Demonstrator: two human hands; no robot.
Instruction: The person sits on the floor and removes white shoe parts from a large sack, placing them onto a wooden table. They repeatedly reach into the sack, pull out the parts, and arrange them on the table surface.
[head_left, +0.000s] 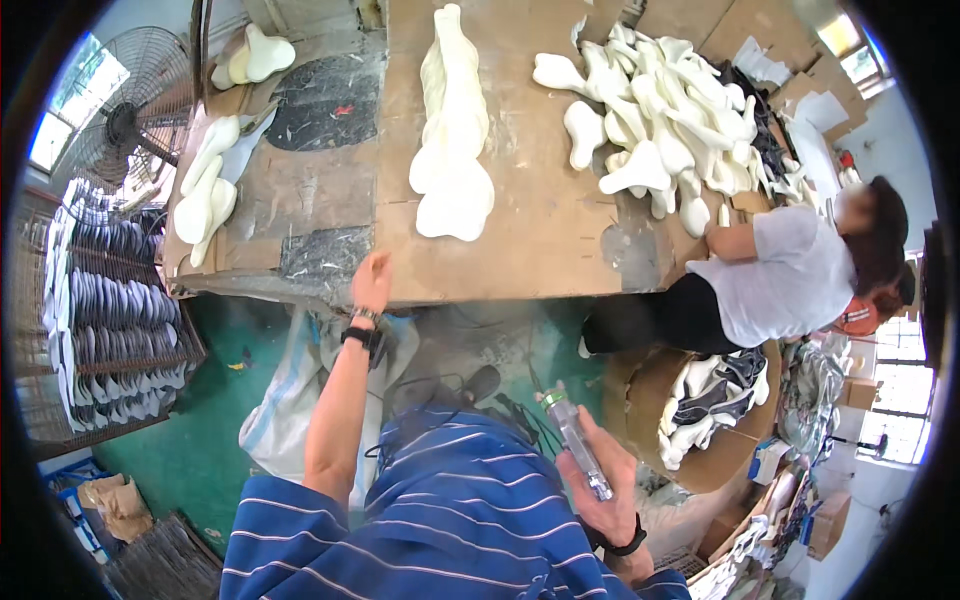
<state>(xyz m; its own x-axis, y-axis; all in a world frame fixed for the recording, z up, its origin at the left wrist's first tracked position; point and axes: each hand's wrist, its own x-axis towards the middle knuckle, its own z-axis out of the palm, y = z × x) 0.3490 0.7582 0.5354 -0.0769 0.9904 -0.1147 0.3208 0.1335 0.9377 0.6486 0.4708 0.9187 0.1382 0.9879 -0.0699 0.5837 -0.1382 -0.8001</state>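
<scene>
My left hand [372, 282] hovers at the near edge of the cardboard-covered table [540, 255], loosely bent, with nothing visible in it. In my right hand [607, 470], low in front of my body, is a see-through cylindrical hand tool [577, 440] with a green collar, its tip pointing up toward the table. Farther up the table, a long overlapping row of cream-coloured, bone-shaped foam pieces [453, 185] runs away from me. A big heap of similar cream pieces [670, 110] covers the table's right part.
More cream pieces [207, 195] lie at the table's left end. Beside it stand a large fan [120, 125] and a rack of grey-white pieces [115, 320]. A person in a white shirt [790, 270] leans at the right, above a round cardboard bin [635, 420]. A white sack [290, 400] lies below.
</scene>
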